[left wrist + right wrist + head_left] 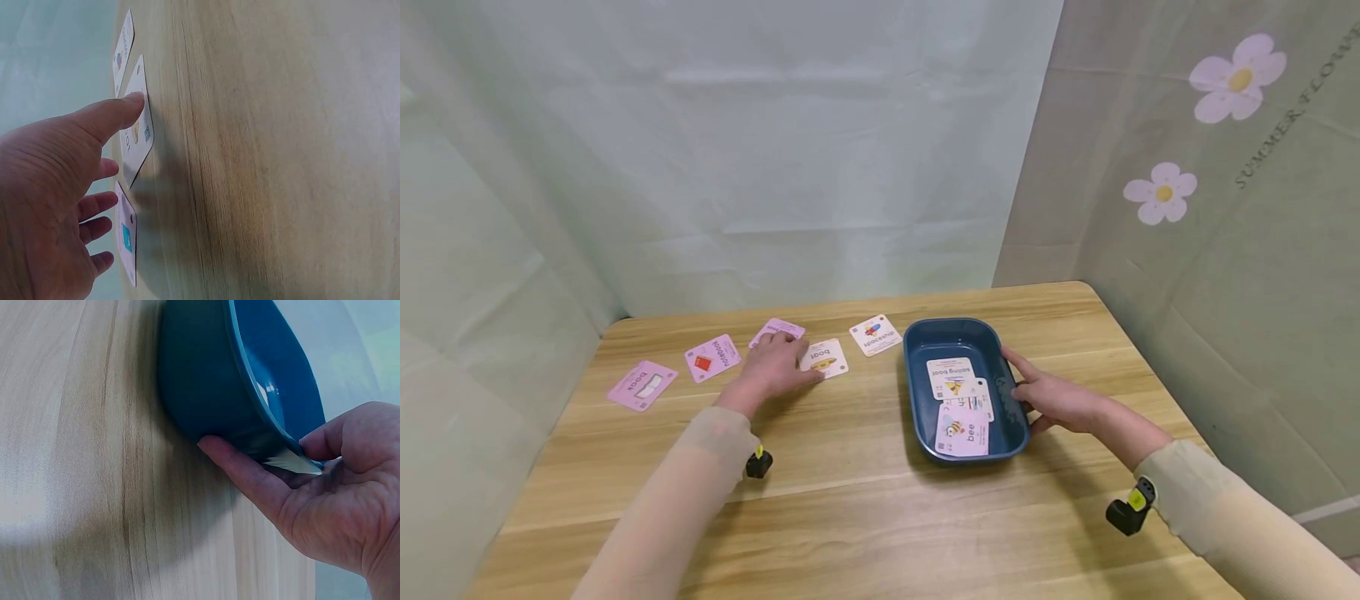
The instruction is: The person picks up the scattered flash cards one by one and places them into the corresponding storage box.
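Note:
My left hand (772, 367) is over the white boat card (829, 357), fingers loosely bent and thumb extended. In the left wrist view the thumb overlaps the edge of that boat card (139, 153); I cannot tell whether it touches. Behind the fingers lies a pink card (786, 326), partly hidden; nothing is in the palm. My right hand (1058, 402) grips the right wall of a dark blue tray (955, 335), with some fingers over the rim and one against the outside. Inside the tray lie a sailing boat card (950, 372), a bee card (964, 431) and a partly covered card (982, 400).
A white spaceship card (876, 335) lies between the boat card and the tray. Farther left are a pink notebook card (712, 358) and a pink book card (642, 385). Cloth curtains (820, 167) stand behind and beside the wooden table (850, 517).

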The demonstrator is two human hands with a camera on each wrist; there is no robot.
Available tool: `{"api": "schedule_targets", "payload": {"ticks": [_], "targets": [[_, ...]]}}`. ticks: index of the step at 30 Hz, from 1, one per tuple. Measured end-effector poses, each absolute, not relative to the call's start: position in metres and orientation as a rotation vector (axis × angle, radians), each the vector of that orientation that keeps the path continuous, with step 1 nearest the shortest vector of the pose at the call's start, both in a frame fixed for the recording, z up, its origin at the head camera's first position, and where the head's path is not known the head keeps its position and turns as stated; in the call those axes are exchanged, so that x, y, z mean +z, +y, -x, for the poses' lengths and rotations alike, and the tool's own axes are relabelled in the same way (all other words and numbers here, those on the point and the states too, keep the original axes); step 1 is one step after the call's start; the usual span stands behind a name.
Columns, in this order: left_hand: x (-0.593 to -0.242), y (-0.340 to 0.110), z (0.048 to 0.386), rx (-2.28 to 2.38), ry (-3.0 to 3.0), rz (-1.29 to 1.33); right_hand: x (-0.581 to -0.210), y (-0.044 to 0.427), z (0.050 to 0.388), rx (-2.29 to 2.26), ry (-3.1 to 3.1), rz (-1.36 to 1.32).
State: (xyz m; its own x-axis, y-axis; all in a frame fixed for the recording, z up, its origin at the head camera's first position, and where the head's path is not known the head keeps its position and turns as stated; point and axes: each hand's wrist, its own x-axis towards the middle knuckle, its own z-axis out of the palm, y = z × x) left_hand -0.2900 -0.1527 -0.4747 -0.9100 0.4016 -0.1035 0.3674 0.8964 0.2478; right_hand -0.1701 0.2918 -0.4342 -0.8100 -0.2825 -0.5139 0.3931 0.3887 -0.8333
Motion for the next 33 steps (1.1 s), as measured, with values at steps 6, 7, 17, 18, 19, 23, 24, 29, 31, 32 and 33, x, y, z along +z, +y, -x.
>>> {"api": "schedule_targets", "payload": {"ticks": [6,7,17,18,19,23,24,29,31,32,33], "targets": [[-0.475,-0.151,0.288,0.348,2.901,-0.581,-0.434,0.292,0.170,-1.450,2.059,-0.096],[-0.475,-0.150,0.288,0.355,2.897,-0.576,-0.434,0.292,0.170,-1.449,2.059,-0.098],[-0.474,-0.149,0.291,0.398,2.906,-0.531,-0.433,0.291,0.171,-1.446,2.058,-0.115],[-0.475,-0.149,0.292,0.402,2.906,-0.523,-0.434,0.291,0.171,-1.446,2.057,-0.116],[-0.475,-0.149,0.293,0.407,2.904,-0.516,-0.434,0.291,0.171,-1.448,2.056,-0.117],[-0.480,-0.151,0.298,0.429,2.895,-0.485,-0.434,0.290,0.171,-1.451,2.052,-0.120],[-0.481,-0.152,0.299,0.433,2.893,-0.476,-0.434,0.290,0.171,-1.452,2.052,-0.120],[-0.481,-0.153,0.298,0.479,2.891,-0.433,-0.434,0.291,0.171,-1.444,2.061,-0.121],[-0.480,-0.152,0.298,0.496,2.896,-0.418,-0.433,0.290,0.171,-1.442,2.063,-0.118],[-0.480,-0.152,0.298,0.502,2.901,-0.414,-0.433,0.291,0.171,-1.441,2.063,-0.116],[-0.481,-0.152,0.298,0.507,2.905,-0.408,-0.433,0.291,0.171,-1.439,2.064,-0.115]]}}
